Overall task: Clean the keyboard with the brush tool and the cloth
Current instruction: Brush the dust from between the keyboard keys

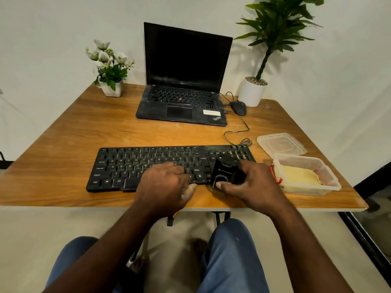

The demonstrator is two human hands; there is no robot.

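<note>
Blue-jeaned knees at the bottom, both bare forearms reaching forward over the near table edge. Left hand knuckles up, fingers curled down onto the keys right of centre on the black full-size plastic keyboard, thumb against its front edge, gripping that near edge. Right hand just beside it, wrist angled inward, fingers and thumb wrapped round the small black plastic brush tool, thumb on its near end. The tool sits over the keyboard's right end; bristles hidden. The keyboard lies flat along the near side of the brown wooden table. Just right of it is a clear rectangular plastic tub holding the folded yellow cloth, with a clear plastic lid behind. Farther back: open black laptop with a dark screen, black wired mouse on its right, white pot of white flowers far left, tall green plant in a white pot far right.
</note>
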